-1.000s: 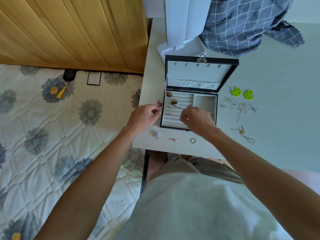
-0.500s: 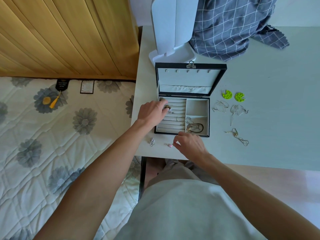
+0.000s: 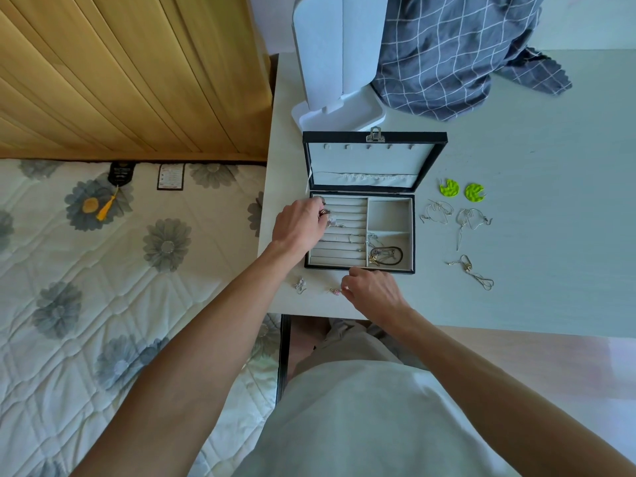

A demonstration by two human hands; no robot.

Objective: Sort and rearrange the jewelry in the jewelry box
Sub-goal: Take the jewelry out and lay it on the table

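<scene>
While the jewelry box (image 3: pixel 359 232) stands open near the front left corner of the pale surface (image 3: pixel 516 149), its lid upright behind the tray, the person's left hand (image 3: pixel 299 227) lies over the left end of the ring rolls (image 3: pixel 344 232), fingers curled on a small ring (image 3: pixel 324 212) at the upper rows; whether that grip truly pinches it cannot be told; the right hand (image 3: pixel 373 292) rests on the surface just in front of the box, fingertips drawn together beside a tiny pink piece (image 3: pixel 334 291), touching or nearly so; a small silver piece (image 3: pixel 300 285) lies a little further left of it; inside the tray, the lower right compartment holds a dark cord bracelet (image 3: pixel 387 255) with a gold charm, and thin silver bits lie across the rolls; right of the box, well apart from both hands, lie 2 green earrings (image 3: pixel 461 190), 2 silver wire earrings (image 3: pixel 454 215) and a silver chain (image 3: pixel 473 271); behind the box stand a white appliance (image 3: pixel 335 63) and a crumpled grey checked cloth (image 3: pixel 447 53); a flowered mattress (image 3: pixel 103 270) lies left
</scene>
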